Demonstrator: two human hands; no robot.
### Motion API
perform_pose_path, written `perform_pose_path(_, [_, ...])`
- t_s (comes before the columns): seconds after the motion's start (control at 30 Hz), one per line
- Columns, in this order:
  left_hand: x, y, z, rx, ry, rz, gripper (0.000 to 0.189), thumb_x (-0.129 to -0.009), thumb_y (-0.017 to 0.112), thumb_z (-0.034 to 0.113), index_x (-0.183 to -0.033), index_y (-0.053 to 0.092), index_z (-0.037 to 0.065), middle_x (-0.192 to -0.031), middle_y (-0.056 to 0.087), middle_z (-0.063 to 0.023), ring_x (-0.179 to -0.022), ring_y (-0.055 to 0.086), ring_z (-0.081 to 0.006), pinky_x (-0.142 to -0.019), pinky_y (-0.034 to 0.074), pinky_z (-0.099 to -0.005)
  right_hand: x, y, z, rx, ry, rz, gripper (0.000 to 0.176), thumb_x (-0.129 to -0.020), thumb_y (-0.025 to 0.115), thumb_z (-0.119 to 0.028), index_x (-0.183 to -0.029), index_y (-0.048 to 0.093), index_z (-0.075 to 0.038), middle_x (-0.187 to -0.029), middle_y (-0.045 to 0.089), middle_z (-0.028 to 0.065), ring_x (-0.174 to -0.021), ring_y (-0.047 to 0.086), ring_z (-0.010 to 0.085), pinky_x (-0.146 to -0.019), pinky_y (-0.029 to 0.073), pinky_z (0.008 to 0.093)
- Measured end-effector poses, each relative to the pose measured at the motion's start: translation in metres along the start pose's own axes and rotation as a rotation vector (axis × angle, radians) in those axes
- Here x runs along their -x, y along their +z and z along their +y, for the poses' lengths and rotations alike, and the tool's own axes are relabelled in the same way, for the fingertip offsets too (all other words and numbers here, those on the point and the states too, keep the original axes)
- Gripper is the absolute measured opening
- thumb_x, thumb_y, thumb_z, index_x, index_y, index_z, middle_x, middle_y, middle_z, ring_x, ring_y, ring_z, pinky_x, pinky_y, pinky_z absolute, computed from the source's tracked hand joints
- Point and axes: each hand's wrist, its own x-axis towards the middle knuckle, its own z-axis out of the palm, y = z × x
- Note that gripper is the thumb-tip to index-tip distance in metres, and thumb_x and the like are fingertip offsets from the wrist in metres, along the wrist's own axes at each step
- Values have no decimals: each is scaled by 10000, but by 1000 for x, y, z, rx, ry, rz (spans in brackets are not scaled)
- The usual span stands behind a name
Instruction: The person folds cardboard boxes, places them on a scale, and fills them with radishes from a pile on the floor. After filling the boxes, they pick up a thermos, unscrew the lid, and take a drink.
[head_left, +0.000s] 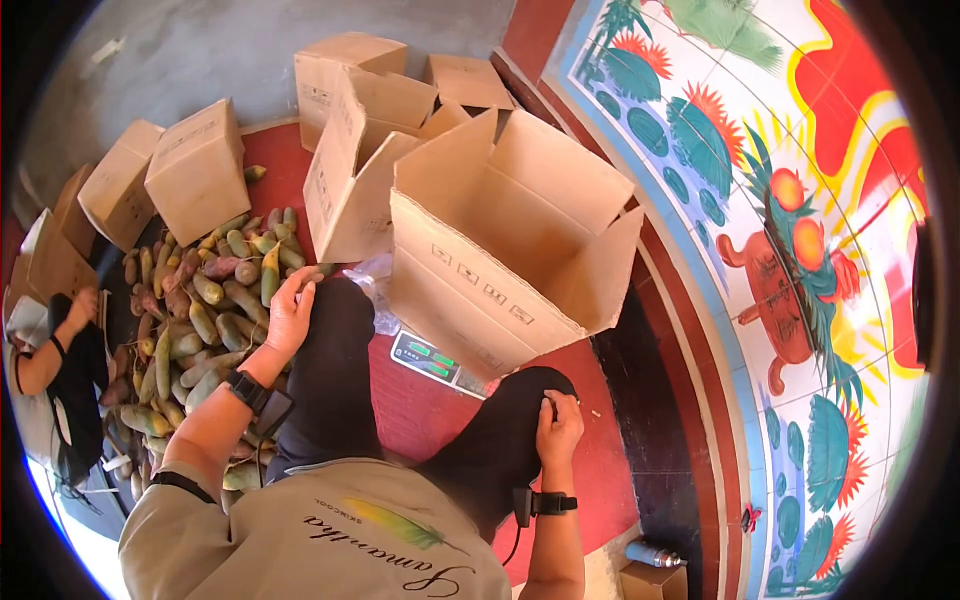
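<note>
My left hand [290,318] is by my left knee, at the edge of a heap of green and pinkish radishes [205,320]. Its fingers are curled, and a small greenish end shows beside the fingertips; what lies inside the grip is hidden. On my right knee rests my right hand [560,428], thumb and fingers drawn together, their contents too small to make out. In front of my knees stands a large open cardboard box [480,270], flaps up. Close under its near side is a digital scale [425,357] with green displays.
Another open carton [345,190] and closed cartons [200,170] stand behind and left. At the far left is another person's arm [45,365]. A painted tile wall [790,250] curves along the right. A bottle [655,553] lies on a small box [650,582].
</note>
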Motion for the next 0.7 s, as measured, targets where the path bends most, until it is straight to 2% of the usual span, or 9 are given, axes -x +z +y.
perform_pose_path(0.4, [14, -9, -12, 51, -23, 40, 239, -917, 465, 65, -1134, 528, -14, -998, 629, -124, -944, 584, -178, -850, 437, -279, -2, -2, -6, 59, 41, -59, 96, -780, 575, -7, -861, 625, -10, -821, 608, 142, -761, 600, 293, -696, 479, 347])
perform_pose_path(0.63, [13, -4, -10, 50, -40, -3, 248, -933, 443, 87, -1142, 521, -20, -1028, 615, -108, -979, 568, -168, -878, 423, -275, -2, -1, -8, 100, 42, -46, 91, -783, 577, -10, -856, 630, -21, -818, 610, 132, -759, 600, 286, -695, 476, 346])
perform_pose_path(0.7, [13, -1, -8, 66, -45, -10, 250, -933, 443, 87, -1146, 518, -19, -1035, 615, -111, -985, 566, -168, -879, 423, -275, -2, 1, -6, 81, -6, -4, 86, -778, 592, -30, -853, 632, -29, -772, 589, 136, -704, 577, 307, -645, 468, 381])
